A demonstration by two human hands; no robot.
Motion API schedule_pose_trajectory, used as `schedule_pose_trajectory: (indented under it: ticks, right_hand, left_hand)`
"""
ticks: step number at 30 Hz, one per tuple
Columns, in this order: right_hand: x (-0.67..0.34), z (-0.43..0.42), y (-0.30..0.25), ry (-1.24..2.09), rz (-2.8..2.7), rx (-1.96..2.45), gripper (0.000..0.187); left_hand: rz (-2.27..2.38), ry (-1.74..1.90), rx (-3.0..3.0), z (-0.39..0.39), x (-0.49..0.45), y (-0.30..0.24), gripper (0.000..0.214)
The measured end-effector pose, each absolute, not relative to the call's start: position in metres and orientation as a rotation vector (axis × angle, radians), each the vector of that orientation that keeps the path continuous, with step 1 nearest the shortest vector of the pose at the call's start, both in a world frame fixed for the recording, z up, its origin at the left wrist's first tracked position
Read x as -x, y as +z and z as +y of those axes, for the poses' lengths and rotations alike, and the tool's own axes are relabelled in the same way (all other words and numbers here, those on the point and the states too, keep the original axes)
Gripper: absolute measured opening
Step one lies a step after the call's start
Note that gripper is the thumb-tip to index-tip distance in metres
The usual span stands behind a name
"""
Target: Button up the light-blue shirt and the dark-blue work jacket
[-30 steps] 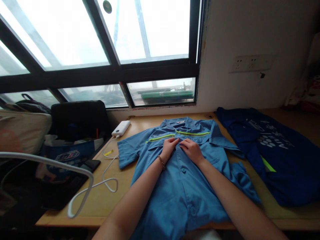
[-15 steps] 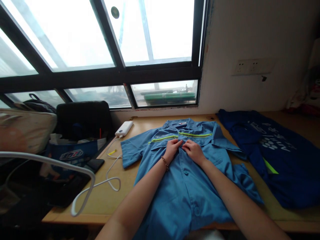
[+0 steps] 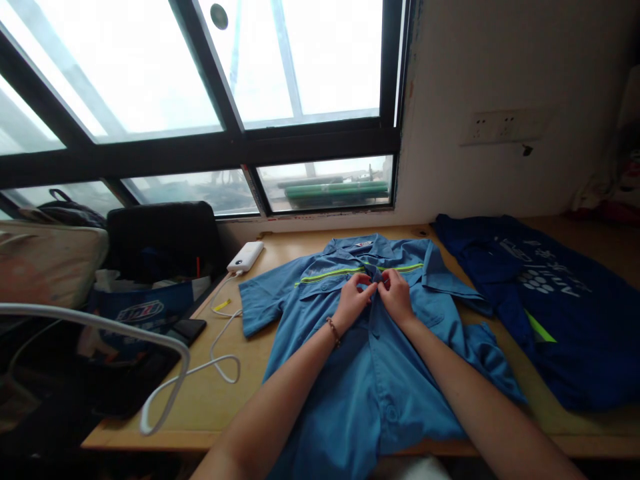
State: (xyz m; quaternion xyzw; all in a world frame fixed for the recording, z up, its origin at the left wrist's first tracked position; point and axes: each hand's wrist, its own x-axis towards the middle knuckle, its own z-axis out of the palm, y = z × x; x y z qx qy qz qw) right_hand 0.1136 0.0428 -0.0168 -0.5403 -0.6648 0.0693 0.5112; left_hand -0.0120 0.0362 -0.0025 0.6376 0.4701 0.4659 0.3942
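Note:
A light blue short-sleeved work shirt (image 3: 330, 380) lies front side up on the wooden table, its collar toward the window. Yellow-green stripes cross its chest, and buttons run down the front placket. At chest height my left hand (image 3: 354, 300) pinches the placket edge, thumb and fingers closed on the cloth. Right beside it, my right hand (image 3: 397, 297) grips the other side of the same bunched, slightly lifted fabric. The fingertips of both hands nearly meet; any button between them is hidden.
A dark blue garment (image 3: 590, 353) with white print lies at the right of the table (image 3: 200, 417). To the left are a white power bank (image 3: 246, 257), its white cable (image 3: 227, 327) and a dark phone (image 3: 189, 330). Bags and a black chair (image 3: 163, 233) stand further left.
Both hands have shifted slightly right and lifted the placket, which now bunches up between the fingers. The view has moved a little.

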Motion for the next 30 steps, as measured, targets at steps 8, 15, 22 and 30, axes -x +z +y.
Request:
schedule_pose_trajectory:
  ticks: [8, 15, 22, 30]
  right_hand:
    - [-0.133, 0.053, -0.018, 0.180, -1.304, 1.431, 0.009]
    - [-0.136, 0.049, -0.004, 0.179, -1.383, 1.398, 0.011]
    - [-0.098, 0.009, 0.014, 0.166, -1.728, 1.175, 0.025]
    - [-0.097, 0.021, -0.019, 0.166, -1.858, 1.310, 0.024]
  left_hand:
    - [1.206, 0.603, -2.042, 0.016, 0.013, 0.021, 0.032]
    - [1.636, 0.532, -2.234, -0.001, -0.002, 0.008, 0.018]
    - [1.525, 0.958, -2.084, 0.031, 0.005, -0.023, 0.021]
    - [1.243, 1.029, -2.013, 0.091, 0.016, -0.020, 0.018]
